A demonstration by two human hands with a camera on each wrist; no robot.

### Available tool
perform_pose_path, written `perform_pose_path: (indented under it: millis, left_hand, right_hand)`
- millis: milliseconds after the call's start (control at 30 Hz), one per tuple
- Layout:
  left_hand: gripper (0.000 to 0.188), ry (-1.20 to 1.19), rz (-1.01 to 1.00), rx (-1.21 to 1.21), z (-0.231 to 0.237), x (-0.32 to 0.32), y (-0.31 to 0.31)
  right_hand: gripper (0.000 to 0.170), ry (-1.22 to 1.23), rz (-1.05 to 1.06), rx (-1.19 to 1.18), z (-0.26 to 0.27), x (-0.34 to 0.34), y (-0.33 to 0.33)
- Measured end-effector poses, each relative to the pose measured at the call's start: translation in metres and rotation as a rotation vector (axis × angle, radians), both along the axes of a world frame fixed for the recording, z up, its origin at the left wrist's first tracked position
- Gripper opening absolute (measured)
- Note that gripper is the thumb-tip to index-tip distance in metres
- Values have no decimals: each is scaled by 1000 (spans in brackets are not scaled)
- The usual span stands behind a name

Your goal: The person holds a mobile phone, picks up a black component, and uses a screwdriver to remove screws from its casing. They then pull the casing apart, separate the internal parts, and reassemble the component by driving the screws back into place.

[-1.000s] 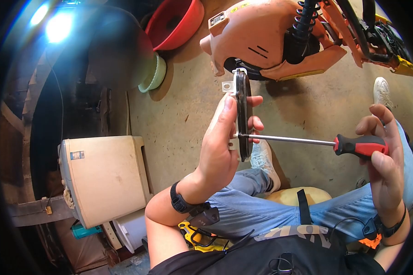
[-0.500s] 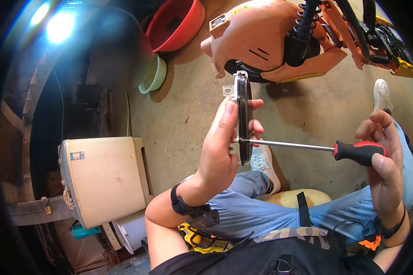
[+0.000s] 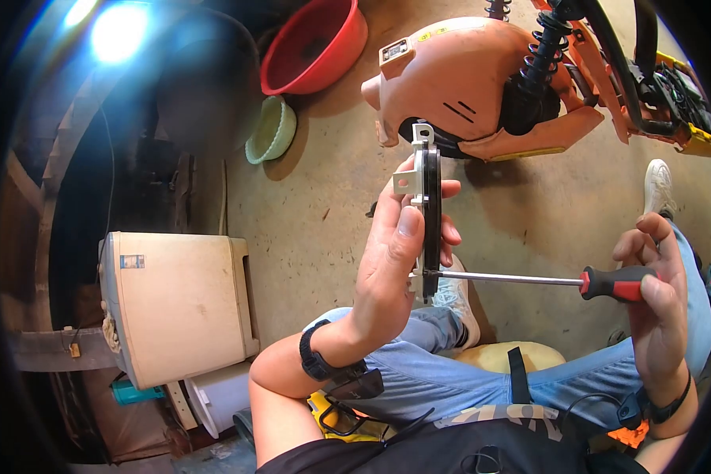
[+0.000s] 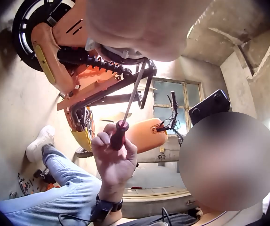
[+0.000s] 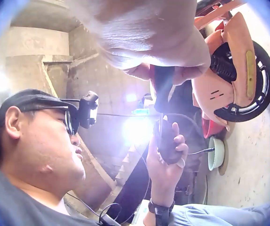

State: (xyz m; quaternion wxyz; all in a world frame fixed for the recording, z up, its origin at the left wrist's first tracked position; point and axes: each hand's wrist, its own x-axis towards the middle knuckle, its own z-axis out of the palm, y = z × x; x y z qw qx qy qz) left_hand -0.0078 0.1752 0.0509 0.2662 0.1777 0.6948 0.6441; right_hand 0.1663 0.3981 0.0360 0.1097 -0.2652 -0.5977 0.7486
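One orange vehicle (image 3: 450,87), one cream box (image 3: 178,304), one red basin (image 3: 341,57); my left hand (image 3: 387,267), its fingers gripping one flat black part (image 3: 433,201); my right hand (image 3: 663,306), fingers pinching one screwdriver (image 3: 608,284), tip near the part's lower end.

The screwdriver (image 3: 547,279) had a smooth, bright metal shaft (image 3: 513,277) and a matt plastic-looking handle (image 3: 618,284). The dark part (image 3: 432,213) looked smooth. The basin (image 3: 341,59) was smooth plastic, the floor (image 3: 316,261) rough concrete, the jeans (image 3: 419,387) matt denim.
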Motion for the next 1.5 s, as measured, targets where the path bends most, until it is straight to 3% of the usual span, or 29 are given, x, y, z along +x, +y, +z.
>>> perform_pose_path:
  millis: [100,200,300,400,500,567,667,800,867,1000,1067,1300,1367,1500]
  left_hand:
    - [58,9,-3,-3,0,-1,-2]
    - [60,22,-28,-19,0,-1,-3]
    - [62,29,-33,-31,1,-2,-4]
    - [62,38,-37,-35,0,-2,-4]
    - [62,47,-44,-37,0,-1,-4]
    - [62,49,-53,-40,-1,0,-3]
    - [62,76,40,-14,-1,3,2]
    - [61,64,-2,-30,-2,-2,-3]
    - [61,53,-33,-44,-2,-3,-4]
    - [61,57,-23,-43,-1,-2,-3]
    - [62,46,-18,-39,-1,-2,-2]
    - [59,-40,12,-30,-4,-4,-1]
    - [58,-73,34,-11,-5,-4,0]
    - [58,-132,33,-4,-7,-5,-1]
  right_hand:
    - [71,-1,-30,59,-1,-1,-2]
    - [63,30,-64,54,1,-4,-6]
    - [54,-37,-91,-117,2,-3,-2]
    - [48,-24,57,-175,6,2,6]
    - [51,-60,33,-54,3,-1,1]
    - [53,67,-60,24,-1,-2,-5]
    - [56,88,-25,66,-4,0,-5]
    - [58,21,-28,-105,4,0,1]
    - [60,-55,86,-219,6,4,10]
    - [60,-123,130,-120,3,5,10]
    - [62,55,28,37,-7,4,3]
    - [62,19,23,-32,5,2,3]
    - [61,-85,139,-229,12,2,10]
    - [63,-91,177,-155,7,5,12]
